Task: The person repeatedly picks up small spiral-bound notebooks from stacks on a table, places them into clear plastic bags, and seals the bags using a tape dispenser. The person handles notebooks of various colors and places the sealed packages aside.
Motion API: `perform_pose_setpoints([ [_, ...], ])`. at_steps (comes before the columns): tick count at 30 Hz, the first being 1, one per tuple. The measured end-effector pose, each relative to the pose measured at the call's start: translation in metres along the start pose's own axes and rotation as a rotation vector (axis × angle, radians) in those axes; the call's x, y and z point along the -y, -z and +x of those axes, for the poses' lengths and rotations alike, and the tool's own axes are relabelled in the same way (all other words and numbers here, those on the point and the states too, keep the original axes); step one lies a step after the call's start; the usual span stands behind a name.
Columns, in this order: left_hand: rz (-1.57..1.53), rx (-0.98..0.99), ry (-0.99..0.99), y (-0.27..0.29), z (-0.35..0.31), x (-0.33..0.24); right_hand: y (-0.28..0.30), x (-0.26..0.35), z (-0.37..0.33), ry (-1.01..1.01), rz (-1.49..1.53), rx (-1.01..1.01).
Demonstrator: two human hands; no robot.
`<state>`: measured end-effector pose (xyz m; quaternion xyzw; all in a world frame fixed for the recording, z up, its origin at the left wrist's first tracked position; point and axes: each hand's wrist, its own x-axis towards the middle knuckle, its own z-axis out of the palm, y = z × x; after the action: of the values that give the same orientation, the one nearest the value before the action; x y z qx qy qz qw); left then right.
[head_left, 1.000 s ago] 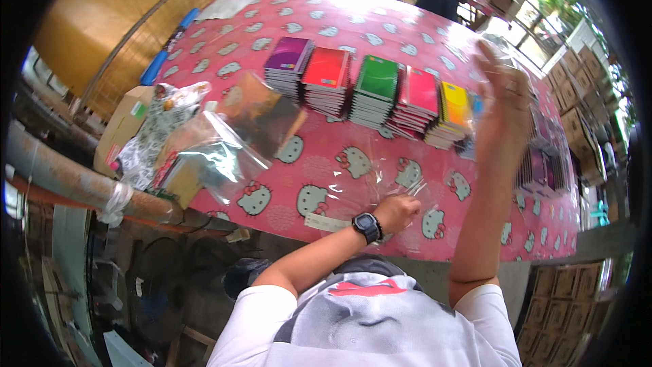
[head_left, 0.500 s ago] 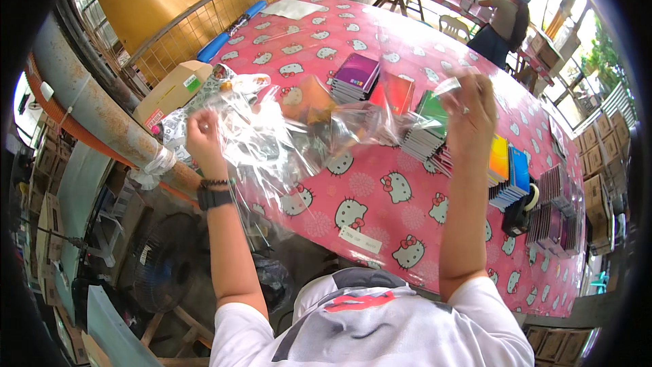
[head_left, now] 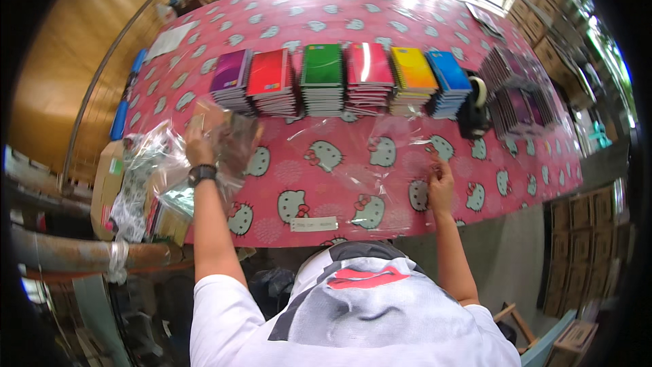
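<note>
At the left of the pink table, my left hand [head_left: 198, 148] is closed on a crumpled bunch of clear plastic bags [head_left: 234, 143]; its fingertips are blurred. My right hand [head_left: 441, 185] pinches the edge of a clear plastic bag [head_left: 360, 156] that lies spread over the middle of the table. Behind it stand stacks of spiral notebooks in a row: purple [head_left: 231, 71], red [head_left: 270, 73], green [head_left: 322, 68], pink [head_left: 368, 66], yellow [head_left: 413, 69] and blue [head_left: 448, 71].
A black tape dispenser [head_left: 473, 112] stands beside the blue stack. Further right are piles of purple notebooks [head_left: 519, 105]. More plastic and a cardboard box [head_left: 106, 170] sit at the left edge, by a rusty pole [head_left: 81, 258]. A white paper strip [head_left: 314, 223] lies near the front edge.
Both hands have come down from raised positions over the table. The bag stretched between them now lies low, and my right hand has left the notebook stacks. The view has turned rightward.
</note>
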<state>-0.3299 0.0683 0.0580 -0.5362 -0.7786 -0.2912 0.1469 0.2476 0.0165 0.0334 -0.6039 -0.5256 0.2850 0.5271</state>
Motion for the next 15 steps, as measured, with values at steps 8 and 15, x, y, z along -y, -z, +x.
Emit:
perform_pose_setpoints([
  [8,-0.659,-0.054,-0.248,0.079,-0.03,-0.225,0.03,-0.024,-0.001,-0.056,-0.268,0.0],
  [15,-0.273,0.78,-0.478,-0.003,-0.19,-0.349,0.07,0.009,0.009,0.018,-0.651,0.258],
])
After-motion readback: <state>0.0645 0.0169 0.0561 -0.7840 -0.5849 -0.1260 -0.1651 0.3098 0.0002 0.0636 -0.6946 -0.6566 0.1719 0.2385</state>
